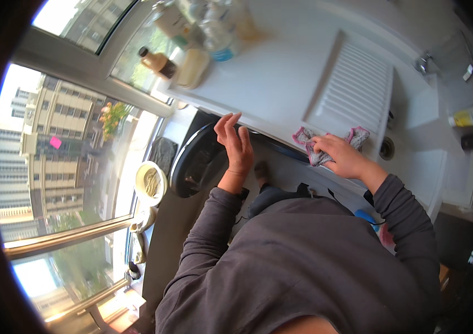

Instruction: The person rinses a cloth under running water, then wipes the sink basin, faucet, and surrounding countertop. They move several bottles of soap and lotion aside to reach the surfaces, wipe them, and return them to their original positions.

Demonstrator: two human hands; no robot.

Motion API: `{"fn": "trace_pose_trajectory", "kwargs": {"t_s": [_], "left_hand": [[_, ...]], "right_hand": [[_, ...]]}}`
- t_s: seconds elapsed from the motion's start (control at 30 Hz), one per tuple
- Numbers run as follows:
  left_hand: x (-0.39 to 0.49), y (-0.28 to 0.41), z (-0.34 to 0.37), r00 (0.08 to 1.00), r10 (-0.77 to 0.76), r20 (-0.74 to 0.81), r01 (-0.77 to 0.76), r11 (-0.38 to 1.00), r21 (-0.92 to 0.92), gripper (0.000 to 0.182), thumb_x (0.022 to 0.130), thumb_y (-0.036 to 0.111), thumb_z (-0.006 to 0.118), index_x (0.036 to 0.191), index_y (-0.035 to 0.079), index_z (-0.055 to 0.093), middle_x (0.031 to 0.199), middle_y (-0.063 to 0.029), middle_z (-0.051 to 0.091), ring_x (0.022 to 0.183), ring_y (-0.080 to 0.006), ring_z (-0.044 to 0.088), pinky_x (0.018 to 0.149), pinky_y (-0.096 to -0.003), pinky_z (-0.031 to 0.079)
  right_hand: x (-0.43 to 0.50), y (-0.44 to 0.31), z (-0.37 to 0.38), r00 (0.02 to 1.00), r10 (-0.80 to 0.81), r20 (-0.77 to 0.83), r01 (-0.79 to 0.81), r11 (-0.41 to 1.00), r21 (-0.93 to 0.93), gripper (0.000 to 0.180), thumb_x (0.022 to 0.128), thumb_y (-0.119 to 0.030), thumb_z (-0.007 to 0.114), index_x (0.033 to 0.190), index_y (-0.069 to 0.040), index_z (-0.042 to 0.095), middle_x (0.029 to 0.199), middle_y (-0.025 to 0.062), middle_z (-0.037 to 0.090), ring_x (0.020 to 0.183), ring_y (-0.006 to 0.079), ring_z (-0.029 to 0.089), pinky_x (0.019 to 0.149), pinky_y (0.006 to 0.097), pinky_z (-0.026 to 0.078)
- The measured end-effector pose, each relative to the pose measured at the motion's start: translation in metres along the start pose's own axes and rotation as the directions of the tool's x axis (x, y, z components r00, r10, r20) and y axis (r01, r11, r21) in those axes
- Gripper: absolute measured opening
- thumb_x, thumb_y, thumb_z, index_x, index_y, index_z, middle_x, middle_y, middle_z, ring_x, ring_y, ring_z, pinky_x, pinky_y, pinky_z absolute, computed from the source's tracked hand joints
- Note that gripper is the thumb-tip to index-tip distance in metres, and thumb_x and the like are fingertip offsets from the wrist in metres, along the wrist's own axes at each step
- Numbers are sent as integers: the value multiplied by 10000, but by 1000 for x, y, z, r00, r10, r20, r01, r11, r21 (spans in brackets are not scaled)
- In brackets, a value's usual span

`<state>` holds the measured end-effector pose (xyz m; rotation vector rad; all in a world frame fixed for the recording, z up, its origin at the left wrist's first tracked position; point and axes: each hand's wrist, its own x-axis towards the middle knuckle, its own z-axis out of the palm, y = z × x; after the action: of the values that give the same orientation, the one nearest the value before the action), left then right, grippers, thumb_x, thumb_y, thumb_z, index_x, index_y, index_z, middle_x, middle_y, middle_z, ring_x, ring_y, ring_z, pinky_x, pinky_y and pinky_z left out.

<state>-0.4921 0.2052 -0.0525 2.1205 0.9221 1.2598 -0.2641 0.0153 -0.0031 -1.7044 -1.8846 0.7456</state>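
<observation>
My right hand (343, 156) grips a grey cleaning cloth with pink edging (359, 137), bunched under the fingers at the front edge of a white laundry sink counter (261, 87). Just behind the cloth lies the ribbed washboard (347, 79) moulded into the counter. With its fingers raised and apart, my left hand (236, 146) holds nothing. It hovers before the counter's front edge, beside the round dark door of a front-loading washing machine (199, 160).
Several bottles, among them a brown-labelled bottle (159, 63) and a clear plastic bottle (218, 39), crowd the counter's far left corner. A basin with a drain (386, 148) and a faucet (423, 62) are at right. On the windowsill stands a white bucket (151, 183).
</observation>
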Motion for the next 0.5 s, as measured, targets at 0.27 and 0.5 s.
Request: {"fn": "trace_pose_trajectory", "kwargs": {"t_s": [0.27, 0.5], "left_hand": [[-1, 70, 80, 971, 143, 194, -151, 988, 24, 409, 848, 66, 560, 1254, 95, 515, 1279, -158, 441, 1223, -305, 392, 1029, -435, 241], [-6, 71, 119, 955, 177, 237, -237, 939, 251, 375, 885, 220, 570, 1225, 67, 527, 1255, -127, 485, 1207, -250, 433, 1039, -452, 228]], "right_hand": [[-148, 34, -13, 985, 112, -132, -125, 988, -90, 406, 647, 83, 589, 1013, -84, 537, 1340, 74, 528, 1174, 334, 490, 978, 415, 417], [-272, 77, -79, 769, 637, -48, -613, 716, -333, 348, 656, 89, 572, 911, -137, 640, 956, 31, 651, 921, 314, 569, 809, 384, 481]]}}
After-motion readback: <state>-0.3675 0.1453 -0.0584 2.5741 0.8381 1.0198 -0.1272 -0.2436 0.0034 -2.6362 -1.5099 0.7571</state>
